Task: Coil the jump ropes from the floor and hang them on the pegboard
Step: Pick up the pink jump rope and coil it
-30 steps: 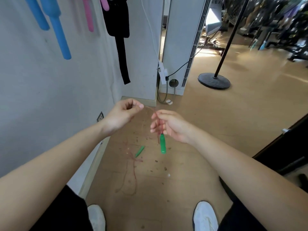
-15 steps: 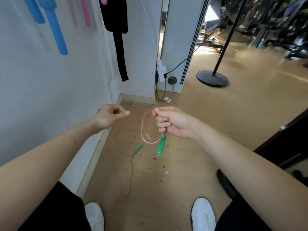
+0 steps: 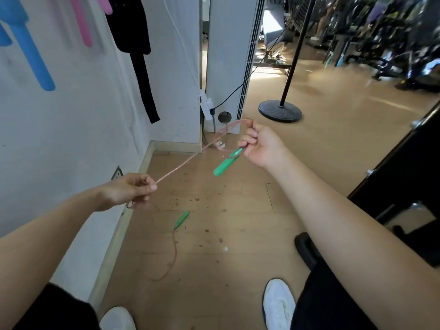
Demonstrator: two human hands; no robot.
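Note:
A thin pink jump rope (image 3: 188, 160) with green handles stretches between my hands. My right hand (image 3: 259, 145) grips one green handle (image 3: 226, 164) together with a small loop of rope that arcs up over its fingers. My left hand (image 3: 129, 190) pinches the rope lower and to the left, pulling a straight length taut. From my left hand the rope drops to the wooden floor, where the second green handle (image 3: 181, 219) lies with a curved tail of rope (image 3: 172, 258).
A white wall (image 3: 71, 129) runs along my left, with blue (image 3: 31, 51), pink (image 3: 83, 25) and black (image 3: 140, 55) items hanging on it. A black round-based stand (image 3: 280, 110) is ahead right. Dark furniture (image 3: 400, 191) borders the right. My white shoes (image 3: 278, 303) are below.
My hands have moved apart: the left one dropped down-left, the right one rose, and the rope between them has been pulled taut. More rope has lifted off the floor.

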